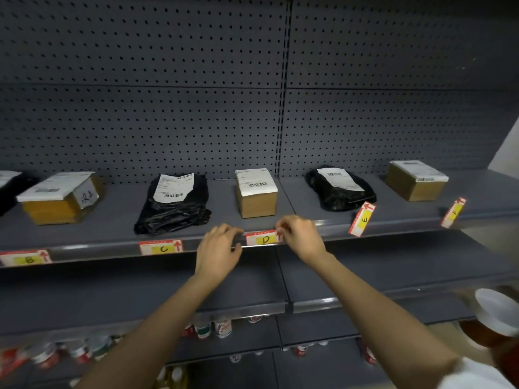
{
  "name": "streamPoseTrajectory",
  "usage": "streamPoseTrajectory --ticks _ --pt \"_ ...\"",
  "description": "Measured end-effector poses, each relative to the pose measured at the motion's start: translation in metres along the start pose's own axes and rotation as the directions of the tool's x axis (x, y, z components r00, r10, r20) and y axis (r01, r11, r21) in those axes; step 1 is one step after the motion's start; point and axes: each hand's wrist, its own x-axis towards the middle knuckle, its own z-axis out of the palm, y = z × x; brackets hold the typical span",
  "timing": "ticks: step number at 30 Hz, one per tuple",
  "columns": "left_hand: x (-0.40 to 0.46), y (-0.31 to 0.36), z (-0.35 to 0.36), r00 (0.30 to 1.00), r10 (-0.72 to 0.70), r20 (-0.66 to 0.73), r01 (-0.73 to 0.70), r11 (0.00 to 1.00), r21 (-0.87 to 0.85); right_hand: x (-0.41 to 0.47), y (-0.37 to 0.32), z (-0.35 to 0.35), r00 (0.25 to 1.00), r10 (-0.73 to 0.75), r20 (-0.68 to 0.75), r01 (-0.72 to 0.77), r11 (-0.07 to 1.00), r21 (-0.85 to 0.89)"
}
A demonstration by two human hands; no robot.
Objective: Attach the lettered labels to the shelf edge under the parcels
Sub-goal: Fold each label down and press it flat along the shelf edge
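Two labels, B [26, 258] and C [161, 247], are sitting flat on the shelf edge [323, 223]; E [361, 219] and F [453, 213] are hanging crooked. Your hands, left [219, 249] and right [302, 237], are pinching D [264, 238] under the box [256, 192].

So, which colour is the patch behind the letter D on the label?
Yellow, on a white D label with red top band and red arrow; the head view shows it.

Reading left to right along the shelf edge [323, 221] — label B [25, 258], label C [161, 247], label D [263, 238]; leaning loose at three o'clock — label E [362, 219], label F [453, 212]. Parcel print blurring, unreadable.
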Motion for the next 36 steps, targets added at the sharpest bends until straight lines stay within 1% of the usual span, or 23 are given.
streamPoseTrajectory --ticks 3,6,9,15,17,19,22,26,31,36 --pt "-0.002 0.007 0.004 0.999 -0.033 -0.006 0.033 0.999 0.029 -0.002 0.007 0.006 0.996 -0.083 0.015 0.083 0.996 0.027" --pt "-0.007 0.014 0.009 0.997 -0.069 -0.043 0.07 0.997 0.03 -0.002 0.013 0.007 0.985 -0.171 0.025 0.17 0.985 0.038" --pt "-0.011 0.02 0.01 0.994 -0.1 -0.04 0.102 0.993 0.054 -0.001 0.016 0.008 0.974 -0.224 0.032 0.222 0.974 0.048" --pt "-0.005 0.024 0.004 0.995 -0.096 0.006 0.095 0.988 0.125 -0.002 0.02 0.012 0.968 -0.25 0.019 0.249 0.967 0.047" --pt "0.001 0.03 0.003 0.996 -0.088 -0.004 0.087 0.988 0.126 -0.003 0.023 0.008 0.966 -0.256 0.016 0.256 0.966 0.045" --pt "0.009 0.04 0.005 0.998 -0.062 -0.011 0.063 0.993 0.103 -0.003 0.032 0.001 0.964 -0.265 -0.019 0.265 0.964 0.02" --pt "0.022 0.061 0.013 1.0 0.007 0.006 -0.007 0.998 0.066 -0.003 0.053 -0.017 0.962 -0.257 -0.092 0.25 0.965 -0.084" --pt "0.035 0.096 0.032 0.997 0.078 0.022 -0.079 0.997 0.012 -0.01 0.086 -0.047 0.966 -0.231 -0.118 0.199 0.952 -0.234" --pt "0.049 0.143 0.06 0.986 0.161 0.049 -0.157 0.986 -0.063 -0.013 0.13 -0.09 0.979 -0.154 -0.132 0.108 0.946 -0.305" --pt "0.059 0.184 0.087 0.98 0.179 0.085 -0.172 0.981 -0.092 -0.006 0.162 -0.116 0.991 -0.113 -0.076 0.081 0.935 -0.346"
